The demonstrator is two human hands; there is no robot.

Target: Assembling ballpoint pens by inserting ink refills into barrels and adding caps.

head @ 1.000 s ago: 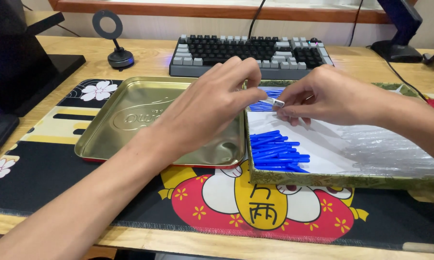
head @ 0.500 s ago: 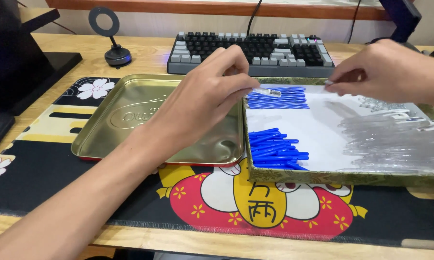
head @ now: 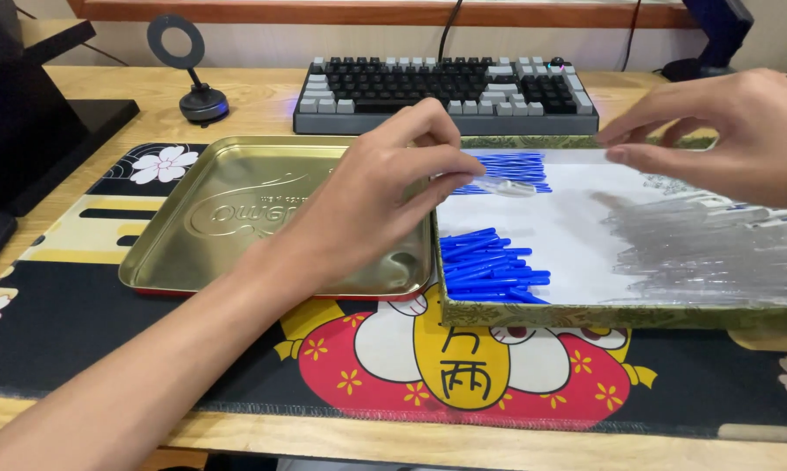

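2 hands point(head: 367, 205) point(head: 725, 131) over box point(head: 620, 314), left pinching clear pen barrel point(head: 509, 187).

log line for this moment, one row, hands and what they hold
left hand: pinching clear pen tube over lined box | right hand: open, above clear tubes | gold tin tray: left of box
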